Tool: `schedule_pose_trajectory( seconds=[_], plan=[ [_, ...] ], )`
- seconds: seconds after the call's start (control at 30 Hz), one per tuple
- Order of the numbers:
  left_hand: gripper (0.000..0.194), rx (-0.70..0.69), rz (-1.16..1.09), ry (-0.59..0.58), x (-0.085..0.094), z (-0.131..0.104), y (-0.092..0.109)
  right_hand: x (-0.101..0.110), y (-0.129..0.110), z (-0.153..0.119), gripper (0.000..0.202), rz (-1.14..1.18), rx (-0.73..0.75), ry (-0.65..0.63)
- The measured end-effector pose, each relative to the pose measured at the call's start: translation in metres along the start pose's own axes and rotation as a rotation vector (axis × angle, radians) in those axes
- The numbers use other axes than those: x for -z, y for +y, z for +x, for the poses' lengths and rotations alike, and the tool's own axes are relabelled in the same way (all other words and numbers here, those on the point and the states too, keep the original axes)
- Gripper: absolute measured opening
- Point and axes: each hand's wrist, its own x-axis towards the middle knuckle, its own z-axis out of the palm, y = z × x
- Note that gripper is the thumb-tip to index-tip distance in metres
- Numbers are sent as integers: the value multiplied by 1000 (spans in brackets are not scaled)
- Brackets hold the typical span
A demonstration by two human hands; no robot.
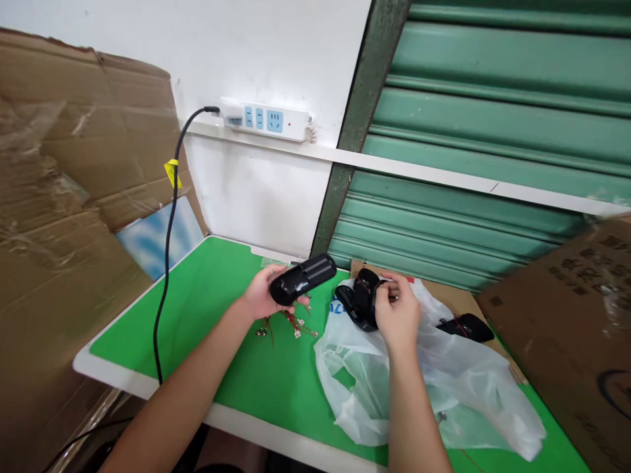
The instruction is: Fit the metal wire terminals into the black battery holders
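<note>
My left hand (266, 292) is closed round one end of a long, glossy black plastic housing (304, 278), held above the green table mat with its far end pointing right. Several small parts with thin red wires (296, 323) lie on the mat just below it. My right hand (397, 307) is over a clear white plastic bag (359, 381), its fingers pinched together beside a cluster of black plastic pieces (362, 299). Whatever those fingers grip is too small or hidden to make out. Another black piece (468, 327) with a red wire rests farther right.
A black cable (170, 243) runs from the white power strip (266, 119) down across the table's left side. Cardboard stands at the left (73, 197), and a brown carton (566, 328) at the right. Behind the table (172, 328) is a green roller shutter (493, 118).
</note>
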Motion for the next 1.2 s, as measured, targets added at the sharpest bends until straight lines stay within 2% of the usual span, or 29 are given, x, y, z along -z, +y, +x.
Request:
schedule_pose_trajectory(
  seconds=[0.13, 0.2, 0.27, 0.33, 0.47, 0.6, 0.67, 0.73, 0.8, 0.93, 1.0, 1.07, 1.1, 1.17, 1.2],
  plan=[
    [47, -58, -44, 183, -10, -1, 3, -2, 2, -7, 38, -359, 77, -223],
    [49, -77, -37, 233, -16, -1, 3, -5, -2, -13, 45, -519, 60, -349],
    [48, -87, -32, 256, -19, -1, 3, -7, -4, -17, 45, -590, 40, -414],
    [48, -85, -29, 265, -21, -1, 2, -9, -3, -16, 38, -547, 19, -391],
    [45, -74, -22, 266, -20, -1, 1, -4, 6, -4, 34, -302, -100, -230],
    [43, -78, -10, 271, -21, -1, 1, 13, 13, 9, 31, -76, -234, -4],
    [41, -85, -4, 276, -22, 0, 0, 22, 15, 13, 29, -31, -261, 121],
    [40, -95, -2, 282, -24, 0, 0, 27, 17, 14, 27, -13, -248, 192],
    [38, -104, -1, 294, -26, 0, -1, 27, 18, 13, 25, -10, -185, 147],
    [38, -107, 18, 324, -31, -1, -3, 17, 11, 8, 18, -210, -77, -197],
    [38, -108, 18, 341, -33, -2, -4, 16, -1, 3, 16, -318, -14, -278],
    [37, -108, 14, 354, -36, -2, -5, 23, -20, -10, 20, -305, 93, -239],
    [37, -107, 11, 358, -37, -2, -5, 30, -31, -21, 22, -265, 150, -173],
    [37, -103, 4, 362, -38, -2, -5, 49, -49, -54, 22, -173, 232, -95],
    [37, -104, -3, 365, -38, -2, -5, 61, -55, -74, 21, -118, 245, -116]
  ],
)
